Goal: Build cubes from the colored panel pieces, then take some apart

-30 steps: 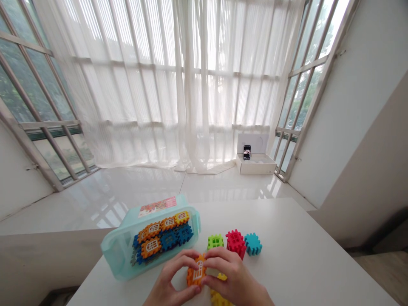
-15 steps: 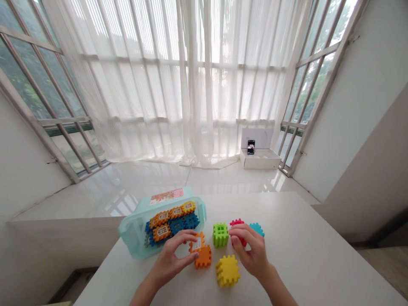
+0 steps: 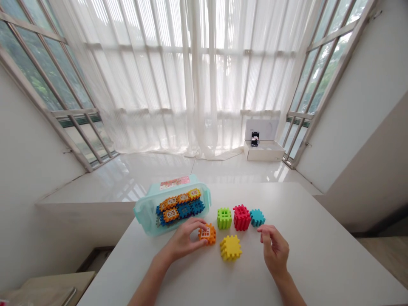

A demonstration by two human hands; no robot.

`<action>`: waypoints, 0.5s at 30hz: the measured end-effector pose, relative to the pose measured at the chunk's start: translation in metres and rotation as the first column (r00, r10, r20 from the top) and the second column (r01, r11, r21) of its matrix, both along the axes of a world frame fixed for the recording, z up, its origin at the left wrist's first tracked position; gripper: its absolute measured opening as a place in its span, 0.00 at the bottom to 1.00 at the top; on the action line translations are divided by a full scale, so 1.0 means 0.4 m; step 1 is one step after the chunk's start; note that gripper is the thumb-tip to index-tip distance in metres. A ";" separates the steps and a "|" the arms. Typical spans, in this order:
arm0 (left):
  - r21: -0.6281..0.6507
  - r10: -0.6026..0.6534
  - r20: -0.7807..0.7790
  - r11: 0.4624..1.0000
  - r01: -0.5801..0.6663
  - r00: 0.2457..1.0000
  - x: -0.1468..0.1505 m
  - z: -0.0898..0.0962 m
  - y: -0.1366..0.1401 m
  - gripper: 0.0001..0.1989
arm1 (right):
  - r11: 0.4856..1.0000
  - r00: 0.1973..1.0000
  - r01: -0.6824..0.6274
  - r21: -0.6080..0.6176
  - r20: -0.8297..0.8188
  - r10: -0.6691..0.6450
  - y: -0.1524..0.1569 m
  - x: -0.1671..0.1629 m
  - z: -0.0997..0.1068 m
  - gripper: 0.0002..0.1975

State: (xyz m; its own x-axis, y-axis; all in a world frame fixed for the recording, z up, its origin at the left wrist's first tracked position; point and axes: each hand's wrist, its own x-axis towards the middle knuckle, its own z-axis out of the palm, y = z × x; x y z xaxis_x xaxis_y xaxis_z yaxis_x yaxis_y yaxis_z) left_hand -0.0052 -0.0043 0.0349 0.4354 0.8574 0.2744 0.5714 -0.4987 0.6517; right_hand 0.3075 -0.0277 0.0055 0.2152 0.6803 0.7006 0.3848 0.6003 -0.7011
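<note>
Item one: an orange plastic toothed block with a white lattice window insert [image 3: 208,235], lying on the white smooth-topped worktop [image 3: 318,255], just right of the translucent mint-green plastic bin [image 3: 142,212]. Grip, left hand [image 3: 186,238]: thumb and forefinger clamped on the block's left portion, one at the far side, one at the near. Grip, right hand [image 3: 276,250]: fingers curled together, nothing visible in them, near the turquoise plastic toothed piece [image 3: 257,217]. Handling note: the orange piece is best kept flat, its edges squared and teeth lined up under even, light pressure (whether it sits fully flush cannot be told, the fingers hiding part of it); the left fingers should part evenly, so as not to drag it askew. Pose: the left forearm slants up from the lower edge, wrist low, palm turned inward; the right forearm leans in from the lower right, its hand held apart from every block. Adjacent stock: a yellow plastic toothed block [image 3: 230,247], nearer the person and between the hands; beyond it, a lime-green plastic windowed block [image 3: 224,218] and a red plastic windowed block [image 3: 242,217], side by side and upright.
</note>
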 end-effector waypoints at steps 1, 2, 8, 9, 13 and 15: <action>-0.003 -0.009 -0.001 1.000 0.009 1.000 0.003 0.000 -0.001 0.11 | 1.000 1.000 -0.002 0.009 0.029 0.002 0.001 -0.004 0.003 0.09; -0.005 -0.021 0.003 1.000 0.021 1.000 0.006 -0.001 -0.002 0.11 | 1.000 0.998 -0.006 0.021 0.057 0.005 0.002 -0.008 0.005 0.09; -0.012 -0.056 0.027 0.998 0.056 0.998 0.018 -0.009 -0.005 0.11 | 0.998 0.991 -0.030 0.061 0.133 0.022 0.001 -0.022 0.007 0.08; -0.019 -0.054 0.024 0.998 0.054 0.998 0.019 -0.009 -0.005 0.11 | 0.998 0.991 -0.028 0.058 0.132 0.020 0.001 -0.022 0.007 0.07; -0.035 -0.042 0.024 0.998 0.043 0.999 0.018 -0.010 -0.005 0.11 | 0.999 0.992 -0.022 0.039 0.126 0.016 -0.002 -0.019 0.005 0.07; -0.036 -0.034 0.023 0.999 0.035 0.999 0.018 -0.012 -0.005 0.12 | 0.999 0.991 -0.029 0.036 0.131 0.024 -0.002 -0.018 0.004 0.07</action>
